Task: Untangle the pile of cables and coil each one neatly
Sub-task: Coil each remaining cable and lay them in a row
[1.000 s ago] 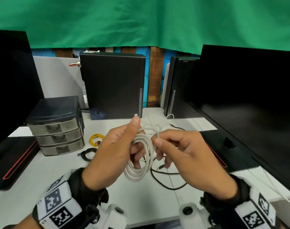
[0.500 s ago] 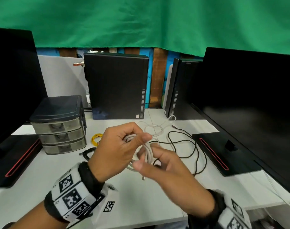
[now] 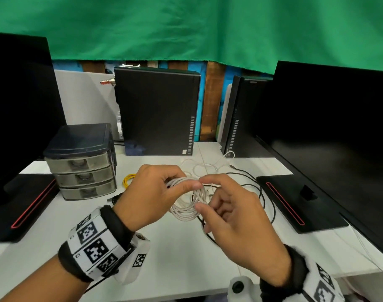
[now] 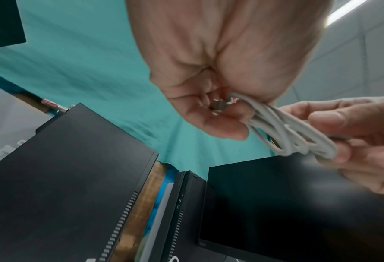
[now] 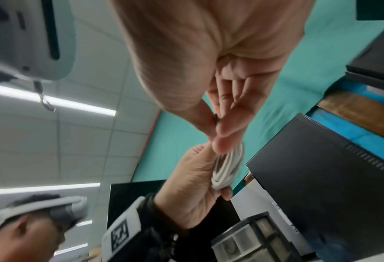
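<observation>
Left hand [image 3: 151, 192] gripped the white cable [image 3: 186, 205] coil, loops hanging toward six o'clock; right hand [image 3: 234, 216] fingers [image 3: 204, 178] pinched its top.

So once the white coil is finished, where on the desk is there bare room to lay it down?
Bare desk shows at the near edge, between the two wrists, and in front of the drawer unit. Under the white coil and right toward the monitor base is crowded with loose black cable; the yellow cable lies beside the drawers.

White desk [image 3: 181, 256] — on it a small drawer unit [image 3: 81, 162], a yellow cable [image 3: 128, 179], loose black cable [image 3: 266, 199], two monitor stands [image 3: 295, 203] — and two computer towers [image 3: 157, 112].
</observation>
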A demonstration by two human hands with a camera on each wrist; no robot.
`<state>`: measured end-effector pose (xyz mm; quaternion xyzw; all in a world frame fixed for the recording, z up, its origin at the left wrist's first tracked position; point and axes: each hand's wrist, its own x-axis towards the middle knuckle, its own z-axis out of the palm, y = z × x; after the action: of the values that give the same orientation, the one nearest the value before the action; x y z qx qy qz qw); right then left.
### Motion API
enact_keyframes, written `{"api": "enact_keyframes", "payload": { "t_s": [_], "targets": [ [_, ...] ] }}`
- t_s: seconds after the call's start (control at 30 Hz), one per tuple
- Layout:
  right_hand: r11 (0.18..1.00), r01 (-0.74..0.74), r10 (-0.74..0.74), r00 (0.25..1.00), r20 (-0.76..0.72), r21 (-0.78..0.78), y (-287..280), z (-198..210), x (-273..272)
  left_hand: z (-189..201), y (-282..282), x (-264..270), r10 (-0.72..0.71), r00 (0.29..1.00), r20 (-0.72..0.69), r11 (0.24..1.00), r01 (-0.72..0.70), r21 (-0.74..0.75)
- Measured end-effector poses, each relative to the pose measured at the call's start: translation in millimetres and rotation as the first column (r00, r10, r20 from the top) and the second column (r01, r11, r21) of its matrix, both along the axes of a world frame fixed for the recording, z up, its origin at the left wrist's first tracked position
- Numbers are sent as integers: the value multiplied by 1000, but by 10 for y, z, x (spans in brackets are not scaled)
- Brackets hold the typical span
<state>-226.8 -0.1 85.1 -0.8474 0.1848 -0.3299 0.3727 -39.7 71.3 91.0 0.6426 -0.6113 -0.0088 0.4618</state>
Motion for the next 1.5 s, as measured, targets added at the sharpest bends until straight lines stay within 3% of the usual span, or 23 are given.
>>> {"api": "enact_keyframes", "payload": {
  "t_s": [0.13,0.23,0.33,0.47,0.57,0.63,0.8,0.9,1.03,1.2,1.4,1.5],
  "targets": [
    [979,8,-18,999,50,204,-86,92,16,-1,-14,82,6,987,163,999,1,-42],
    [969,51,-59,998,26,242,-179,59,77,-56,-16,140,9,981,193,1000,-7,-13],
    [955,31,-31,1000,-4,295,-183,2,190,-127,-41,92,-4,992,130,1000,4,3],
    [873,-54,0,994,111,485,-184,-12,361,-105,-52,119,28,1000,-9,999,-27,43],
    [859,-49,-31,988,148,509,-206,-45,500,-8,25,296,61,998,-21,984,-57,167],
    [847,-13,-46,994,98,532,-250,-130,598,80,102,482,118,993,-30,970,-109,219],
    [840,66,73,970,-233,538,-348,-623,855,329,335,928,284,952,-117,952,-265,154],
    [832,89,125,932,-341,548,-288,-965,1028,402,441,1035,303,939,-162,951,-287,114],
    [757,92,123,952,-280,647,-173,-1112,1211,402,448,1009,309,935,-176,949,-290,122],
    [876,117,40,949,-312,468,-293,-996,918,354,355,908,296,944,-149,949,-273,157],
    [821,252,-114,952,-285,513,-664,-638,289,108,112,687,199,978,-61,941,-174,291],
    [827,246,-166,966,-199,506,-756,-461,215,-101,17,736,186,982,13,887,-174,427]
  ]
}}
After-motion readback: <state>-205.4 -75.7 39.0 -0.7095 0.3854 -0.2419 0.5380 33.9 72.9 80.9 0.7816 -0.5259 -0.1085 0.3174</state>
